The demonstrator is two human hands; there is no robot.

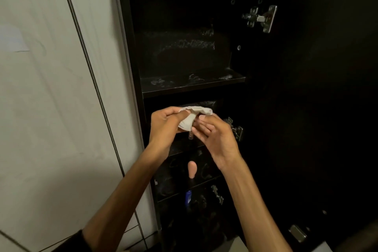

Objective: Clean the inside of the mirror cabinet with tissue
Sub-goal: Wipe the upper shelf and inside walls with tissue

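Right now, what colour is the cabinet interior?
Black, streaked with whitish smears on the shelf; the head view shows the cabinet interior best.

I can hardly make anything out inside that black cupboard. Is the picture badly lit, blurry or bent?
Head view: dim light, so the black cabinet swallows detail, though pale smears on the upper shelf and the shiny hinge catch light; the wide lens bows the wall's straight edges; the left hand, right hand and tissue look fairly sharp, the lowest shelves murky.
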